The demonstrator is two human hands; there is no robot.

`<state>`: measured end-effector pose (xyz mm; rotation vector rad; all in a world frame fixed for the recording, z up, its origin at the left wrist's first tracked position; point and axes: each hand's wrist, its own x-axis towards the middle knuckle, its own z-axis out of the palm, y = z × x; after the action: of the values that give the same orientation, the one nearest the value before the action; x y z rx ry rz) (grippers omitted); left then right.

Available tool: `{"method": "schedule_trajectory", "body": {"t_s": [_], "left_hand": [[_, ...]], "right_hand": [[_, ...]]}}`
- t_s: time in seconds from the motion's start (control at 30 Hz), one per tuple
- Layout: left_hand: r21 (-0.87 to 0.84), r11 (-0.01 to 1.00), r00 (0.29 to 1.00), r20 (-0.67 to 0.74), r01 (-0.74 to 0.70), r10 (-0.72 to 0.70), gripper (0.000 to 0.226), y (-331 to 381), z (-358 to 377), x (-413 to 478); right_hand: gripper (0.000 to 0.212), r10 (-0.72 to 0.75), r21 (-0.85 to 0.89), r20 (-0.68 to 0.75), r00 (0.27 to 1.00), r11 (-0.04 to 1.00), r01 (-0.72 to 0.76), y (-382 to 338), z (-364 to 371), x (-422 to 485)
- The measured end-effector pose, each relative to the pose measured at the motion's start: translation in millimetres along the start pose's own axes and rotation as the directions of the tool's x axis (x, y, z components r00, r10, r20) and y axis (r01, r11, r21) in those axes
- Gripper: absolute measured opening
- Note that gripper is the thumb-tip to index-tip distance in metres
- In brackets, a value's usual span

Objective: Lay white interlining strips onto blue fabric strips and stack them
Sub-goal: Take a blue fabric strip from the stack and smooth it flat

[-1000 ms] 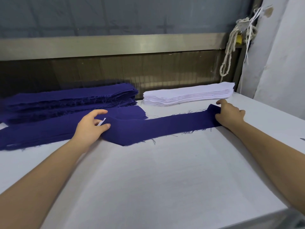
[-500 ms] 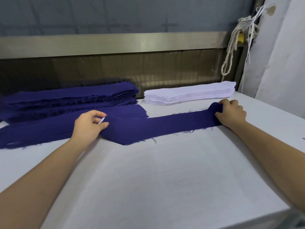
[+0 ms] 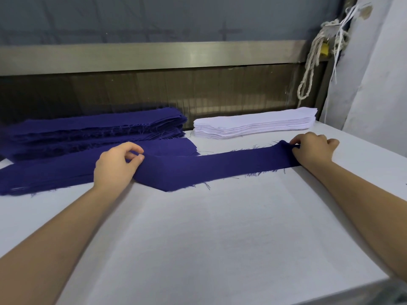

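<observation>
A long blue fabric strip [image 3: 215, 165] with frayed edges stretches across the white table [image 3: 220, 238]. My left hand [image 3: 116, 165] pinches its left part with curled fingers. My right hand [image 3: 312, 148] grips its right end, fingers curled over the cloth. Behind my left hand a flat low pile of blue strips [image 3: 50, 172] lies on the table. A thicker pile of blue strips [image 3: 92, 130] sits at the back left. A stack of white interlining strips [image 3: 255, 124] sits at the back right, just beyond the held strip.
A metal rail and a dark panel [image 3: 154, 89] close off the table's far side. A knotted rope [image 3: 312, 62] hangs at the back right next to a white wall. The table's near right corner [image 3: 383, 280] shows at the bottom right.
My right hand has curled tighter over the strip's right end and bunched it. My left hand's fingers have closed further on the cloth. The strip lies almost where it was.
</observation>
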<state>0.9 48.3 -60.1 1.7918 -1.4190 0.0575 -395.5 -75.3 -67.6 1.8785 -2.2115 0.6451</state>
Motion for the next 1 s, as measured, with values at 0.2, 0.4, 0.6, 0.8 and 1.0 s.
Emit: {"method": "schedule_trajectory", "body": {"t_s": [0.2, 0.4, 0.6, 0.8, 1.0], "left_hand": [[0.036, 0.999, 0.996, 0.084, 0.028, -0.031, 0.017, -0.2, 2.9, -0.4], [0.029, 0.996, 0.983, 0.163, 0.08, -0.084, 0.035, -4.7, 5.2, 1.1], [0.043, 0.998, 0.986, 0.158, 0.04, -0.046, 0.029, -6.4, 6.0, 2.1], [0.248, 0.962, 0.991, 0.093, -0.113, 0.092, 0.025, -2.1, 4.8, -0.4], [0.31, 0.938, 0.988, 0.072, -0.154, 0.138, 0.019, 0.0, 4.0, -2.6]], "right_hand": [[0.032, -0.043, 0.156, -0.054, 0.998, 0.987, 0.051, -1.4, -4.9, -3.2], [0.028, -0.054, 0.298, -0.088, 0.995, 0.951, 0.078, -2.7, -6.6, -3.4], [0.027, -0.014, 0.296, 0.024, 1.0, 0.955, 0.006, 4.2, 1.7, 1.0], [0.026, -0.004, 0.269, 0.099, 0.995, 0.963, -0.023, 6.6, 5.9, 4.7], [0.025, 0.0, 0.257, 0.106, 0.994, 0.966, -0.027, 6.9, 6.0, 4.4]]}}
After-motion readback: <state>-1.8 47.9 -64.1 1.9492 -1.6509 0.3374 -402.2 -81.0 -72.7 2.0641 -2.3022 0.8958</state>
